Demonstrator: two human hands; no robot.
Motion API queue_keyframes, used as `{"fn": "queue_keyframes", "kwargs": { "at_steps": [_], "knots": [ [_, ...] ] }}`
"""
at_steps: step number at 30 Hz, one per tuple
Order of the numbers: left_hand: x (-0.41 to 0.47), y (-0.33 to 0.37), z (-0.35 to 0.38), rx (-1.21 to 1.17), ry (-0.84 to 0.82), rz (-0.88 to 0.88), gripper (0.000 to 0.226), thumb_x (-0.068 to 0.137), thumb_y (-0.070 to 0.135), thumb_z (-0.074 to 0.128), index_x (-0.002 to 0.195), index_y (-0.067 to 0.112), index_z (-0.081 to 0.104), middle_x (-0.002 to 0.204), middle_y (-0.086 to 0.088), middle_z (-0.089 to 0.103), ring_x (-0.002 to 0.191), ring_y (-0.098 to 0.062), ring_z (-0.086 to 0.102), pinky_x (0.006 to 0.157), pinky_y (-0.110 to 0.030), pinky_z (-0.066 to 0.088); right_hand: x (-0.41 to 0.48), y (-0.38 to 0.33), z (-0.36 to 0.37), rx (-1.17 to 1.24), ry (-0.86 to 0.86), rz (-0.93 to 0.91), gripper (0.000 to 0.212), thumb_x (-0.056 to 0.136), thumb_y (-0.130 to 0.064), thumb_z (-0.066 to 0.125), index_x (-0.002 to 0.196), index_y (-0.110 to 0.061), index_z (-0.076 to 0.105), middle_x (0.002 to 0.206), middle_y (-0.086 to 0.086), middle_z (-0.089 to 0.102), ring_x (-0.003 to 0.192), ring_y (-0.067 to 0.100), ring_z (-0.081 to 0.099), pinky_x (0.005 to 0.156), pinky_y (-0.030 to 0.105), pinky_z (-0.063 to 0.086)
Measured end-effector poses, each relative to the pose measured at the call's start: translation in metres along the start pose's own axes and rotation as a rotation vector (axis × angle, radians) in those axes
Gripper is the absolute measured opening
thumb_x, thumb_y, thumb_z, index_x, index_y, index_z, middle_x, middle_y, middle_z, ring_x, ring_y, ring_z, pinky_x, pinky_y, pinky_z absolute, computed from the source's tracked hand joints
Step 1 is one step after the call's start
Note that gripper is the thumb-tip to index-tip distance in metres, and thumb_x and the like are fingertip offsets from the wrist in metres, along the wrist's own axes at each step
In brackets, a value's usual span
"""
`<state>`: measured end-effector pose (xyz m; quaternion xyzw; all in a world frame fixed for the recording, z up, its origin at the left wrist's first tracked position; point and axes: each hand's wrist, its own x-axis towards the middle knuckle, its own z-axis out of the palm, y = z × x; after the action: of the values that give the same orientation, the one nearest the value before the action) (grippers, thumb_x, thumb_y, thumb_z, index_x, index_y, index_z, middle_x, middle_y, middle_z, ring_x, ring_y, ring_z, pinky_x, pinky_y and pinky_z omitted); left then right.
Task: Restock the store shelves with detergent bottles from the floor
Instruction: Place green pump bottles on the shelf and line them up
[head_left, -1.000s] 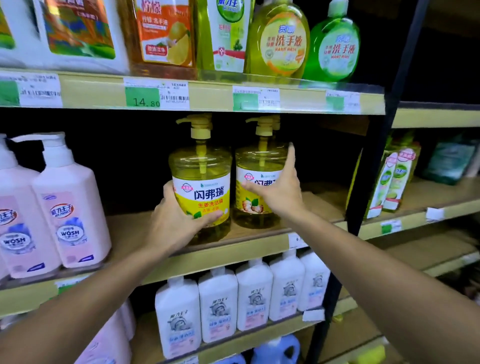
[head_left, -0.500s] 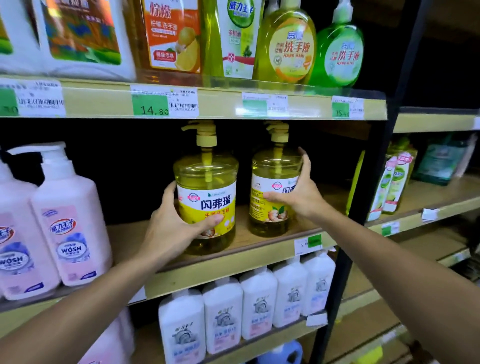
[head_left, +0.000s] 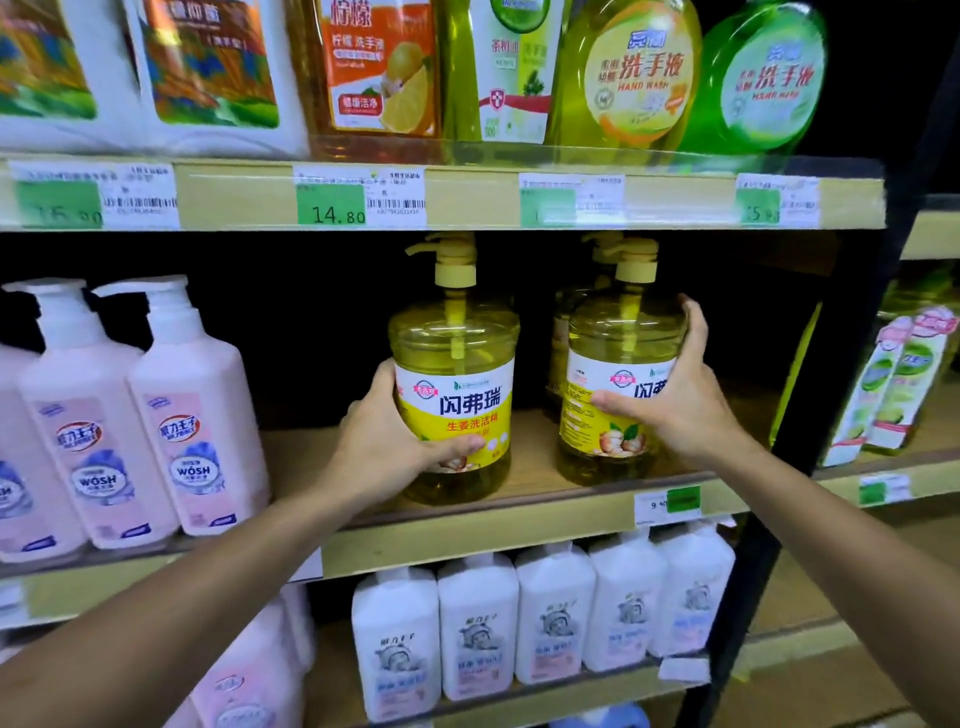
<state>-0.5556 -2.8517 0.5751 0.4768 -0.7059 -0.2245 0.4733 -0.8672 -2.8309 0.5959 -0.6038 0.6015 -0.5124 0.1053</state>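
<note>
1. The left hand (head_left: 382, 441) grips the lower left side of a yellow pump bottle (head_left: 457, 358). Its thumb lies across the front label and its fingers curl round the back, out of sight.
2. That bottle stands upright on the middle shelf (head_left: 561, 512), near the front edge and about midway along.
3. The right hand (head_left: 675, 400) clamps a second yellow pump bottle (head_left: 613, 358) from its right side, thumb on the label, fingertips hooked over the shoulder.
4. This 1 is upright too, close to the front edge, toward the shelf's right end and apart from the first.
5. A third yellow bottle (head_left: 561, 332) sits just behind it.
6. At the shelf's left end stand pink pump bottles (head_left: 192, 415); white bottles (head_left: 478, 623) line the shelf below.
7. A green price tag (head_left: 332, 205) reading 14.80 sits on the front edge of the shelf above.
</note>
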Motion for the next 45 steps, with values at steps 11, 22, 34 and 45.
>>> {"fn": "queue_keyframes", "kwargs": {
  "at_steps": [11, 22, 34, 45],
  "knots": [
    [0.002, 0.019, 0.032, 0.119, -0.005, 0.027, 0.087, 0.04, 0.069, 0.09, 0.112, 0.036, 0.057, 0.101, 0.022, 0.07, 0.099, -0.006, 0.068, 0.095, -0.038, 0.056, 0.0, 0.009, -0.007, 0.06, -0.01, -0.004, 0.14, 0.042, -0.065, 0.09, 0.145, -0.059, -0.005, 0.119, -0.016, 0.06, 0.115, 0.015, 0.062, 0.104, 0.049, 0.048],
    [0.008, 0.025, 0.046, 0.17, -0.039, 0.048, 0.097, 0.036, 0.084, 0.078, 0.115, 0.034, 0.055, 0.106, 0.021, 0.07, 0.106, -0.011, 0.067, 0.098, -0.036, 0.052, -0.004, 0.006, -0.007, 0.051, 0.002, -0.001, 0.139, 0.04, -0.071, 0.087, 0.144, -0.059, -0.006, 0.118, -0.012, 0.06, 0.112, 0.017, 0.063, 0.101, 0.05, 0.05],
    [0.011, 0.019, 0.048, 0.198, -0.048, 0.069, 0.103, 0.033, 0.091, 0.071, 0.118, 0.037, 0.051, 0.11, 0.022, 0.071, 0.106, -0.006, 0.067, 0.098, -0.039, 0.053, -0.004, 0.007, 0.002, 0.06, 0.062, 0.001, 0.135, 0.035, -0.078, 0.084, 0.135, -0.072, -0.006, 0.124, -0.007, 0.064, 0.114, 0.022, 0.063, 0.1, 0.053, 0.05],
    [-0.001, 0.011, 0.053, 0.008, 0.011, 0.081, 0.1, 0.04, 0.079, 0.081, 0.126, 0.042, 0.046, 0.114, 0.024, 0.067, 0.104, 0.001, 0.064, 0.088, -0.024, 0.056, -0.006, 0.006, 0.002, 0.061, 0.064, 0.016, 0.14, 0.034, -0.079, 0.083, 0.139, -0.07, -0.008, 0.118, -0.01, 0.066, 0.11, 0.02, 0.064, 0.099, 0.049, 0.05]
  ]
}}
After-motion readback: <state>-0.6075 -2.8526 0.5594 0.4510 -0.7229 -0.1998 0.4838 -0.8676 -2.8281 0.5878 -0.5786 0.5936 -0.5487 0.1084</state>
